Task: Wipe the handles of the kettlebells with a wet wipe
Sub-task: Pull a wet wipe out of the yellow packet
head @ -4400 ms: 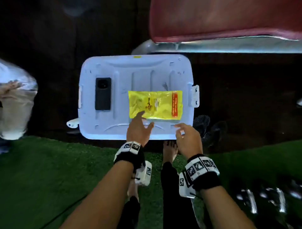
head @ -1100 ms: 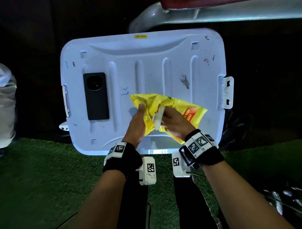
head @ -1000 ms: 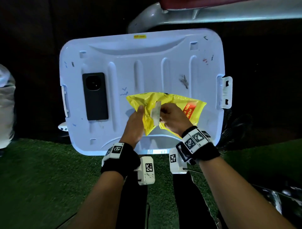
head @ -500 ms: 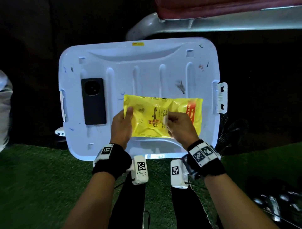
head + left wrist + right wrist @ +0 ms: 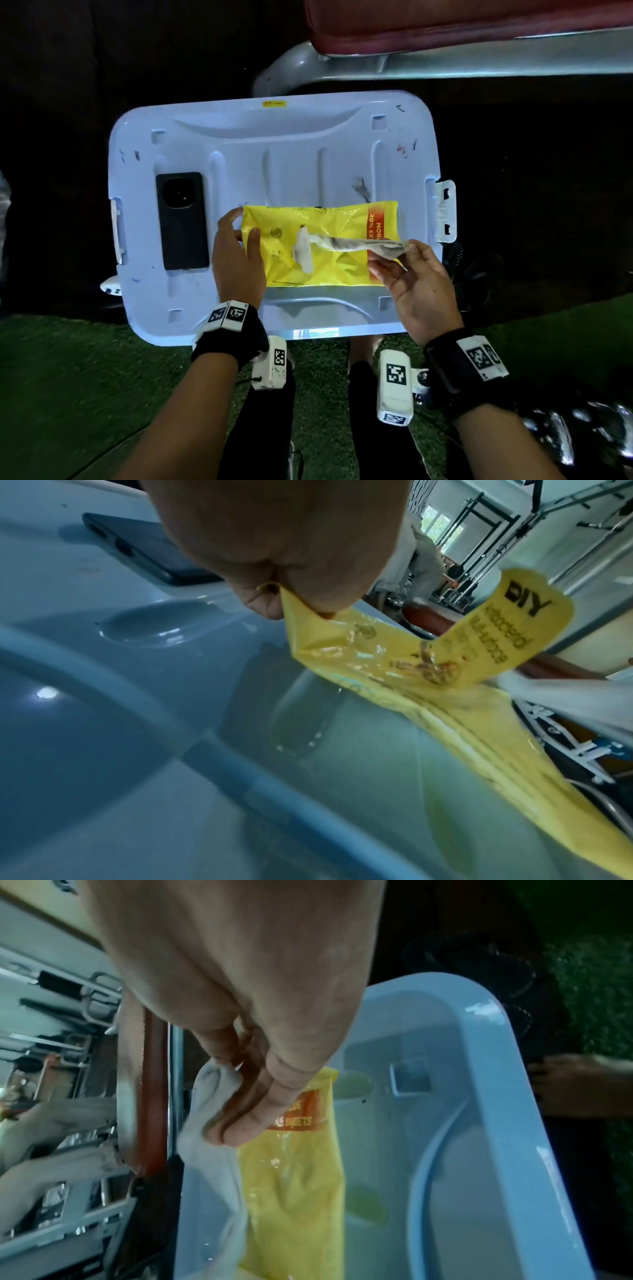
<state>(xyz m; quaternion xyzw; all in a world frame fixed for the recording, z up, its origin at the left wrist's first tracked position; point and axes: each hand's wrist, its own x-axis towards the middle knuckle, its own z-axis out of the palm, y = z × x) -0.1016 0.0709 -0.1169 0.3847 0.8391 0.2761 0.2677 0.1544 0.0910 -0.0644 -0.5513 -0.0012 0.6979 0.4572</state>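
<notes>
A yellow wet-wipe pack (image 5: 318, 255) lies on a pale blue plastic lid (image 5: 274, 154). My left hand (image 5: 238, 253) pinches the pack's left end (image 5: 298, 615) and holds it down. My right hand (image 5: 407, 274) pinches a white wet wipe (image 5: 346, 244), which stretches from the pack's middle opening out to the right. In the right wrist view the fingers (image 5: 240, 1123) grip the bunched wipe (image 5: 212, 1139) above the pack (image 5: 294, 1191). Shiny kettlebells (image 5: 575, 435) show dimly at the lower right on the turf.
A black phone (image 5: 181, 221) lies on the lid's left side. A bench with a red pad (image 5: 462, 24) and grey frame (image 5: 342, 65) stands behind the lid. Green turf (image 5: 85, 394) lies underfoot, with my legs (image 5: 260, 428) below the lid. Black footwear (image 5: 479, 277) sits to the right.
The pack was picked up, its flap peeled open, then laid flat again. My right hand has now drawn a wipe out to the right while the left keeps holding the pack's end.
</notes>
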